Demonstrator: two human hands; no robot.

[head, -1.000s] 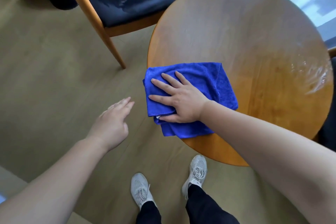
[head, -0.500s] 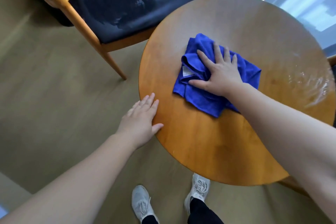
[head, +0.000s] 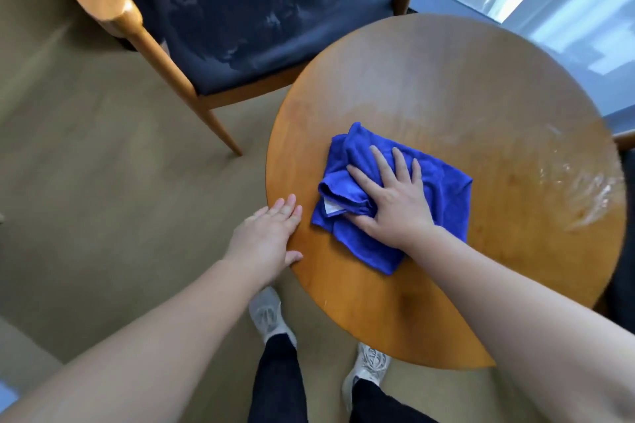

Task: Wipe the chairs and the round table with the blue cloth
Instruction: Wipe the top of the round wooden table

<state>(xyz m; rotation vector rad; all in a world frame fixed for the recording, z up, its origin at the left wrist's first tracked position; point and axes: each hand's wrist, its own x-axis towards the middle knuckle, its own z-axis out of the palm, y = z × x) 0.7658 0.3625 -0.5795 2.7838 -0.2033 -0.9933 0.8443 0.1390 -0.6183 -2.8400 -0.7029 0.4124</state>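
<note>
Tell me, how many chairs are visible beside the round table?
1 clearly: the chair beyond the round table, upper left. A dark shape at the right edge may be a second, mostly hidden.

Tally was: 1 round table [head: 446, 285], 1 blue cloth [head: 443, 196], 1 chair [head: 257, 27] in clear view, 2 hands, i.e. left hand [head: 264, 237] & right hand [head: 395, 206], plus 2 shoes: left shoe [head: 266, 314], right shoe [head: 369, 364].

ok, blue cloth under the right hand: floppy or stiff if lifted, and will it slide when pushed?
Probably floppy: the blue cloth is bunched into soft folds by the right hand, so it would likely drape if lifted. It should slide readily, since the round table top looks smooth and glossy. It may bunch when pushed.
</note>
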